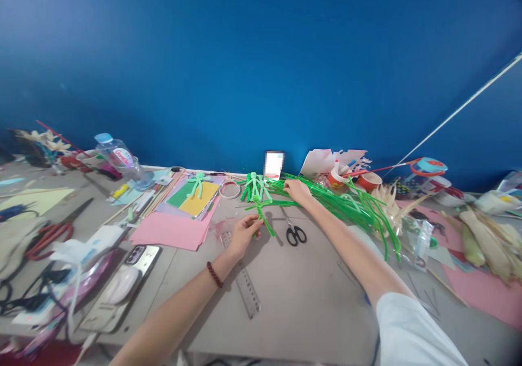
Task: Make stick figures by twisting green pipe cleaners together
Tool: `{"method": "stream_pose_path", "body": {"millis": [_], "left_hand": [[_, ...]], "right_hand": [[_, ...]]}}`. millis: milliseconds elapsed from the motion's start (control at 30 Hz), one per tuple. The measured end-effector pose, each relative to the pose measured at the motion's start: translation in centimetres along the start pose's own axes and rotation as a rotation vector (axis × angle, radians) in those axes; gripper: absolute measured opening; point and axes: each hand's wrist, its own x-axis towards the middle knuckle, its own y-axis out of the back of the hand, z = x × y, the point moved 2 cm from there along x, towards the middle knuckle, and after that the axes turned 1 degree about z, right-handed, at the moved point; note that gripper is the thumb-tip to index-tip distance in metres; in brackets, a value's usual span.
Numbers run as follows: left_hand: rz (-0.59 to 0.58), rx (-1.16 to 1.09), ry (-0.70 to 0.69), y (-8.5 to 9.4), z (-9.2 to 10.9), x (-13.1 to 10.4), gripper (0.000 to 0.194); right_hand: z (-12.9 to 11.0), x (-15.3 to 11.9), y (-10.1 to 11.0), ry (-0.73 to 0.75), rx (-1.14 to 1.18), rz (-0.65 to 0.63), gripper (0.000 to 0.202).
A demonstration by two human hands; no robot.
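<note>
My left hand is closed in a pinch on a green pipe-cleaner figure, whose limbs stick out above and below the fingers. My right hand is over the left end of a bundle of green pipe cleaners, close to a small upright phone with a bright screen. Its fingers are bent together, and what they hold, if anything, is hidden. Finished-looking green figures stand behind my left hand. Black-handled scissors lie between my forearms. A clear ruler is partly under my left wrist.
Left of me are pink paper sheets, another green figure on coloured sheets, a roll of tape, a plastic bottle and a phone. To the right lie dried husks and red cups. A blue wall rises behind.
</note>
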Motion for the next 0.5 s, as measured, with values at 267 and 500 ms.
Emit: {"method": "stream_pose_path", "body": {"millis": [267, 500], "left_hand": [[0.016, 0.010, -0.042, 0.0, 0.1, 0.0, 0.039], [-0.003, 0.053, -0.081, 0.3, -0.4, 0.3, 0.031]], "right_hand": [[-0.8, -0.8, 4.0, 0.168, 0.025, 0.109, 0.032], [-2.9, -3.7, 8.7, 0.186, -0.144, 0.301, 0.034]]}}
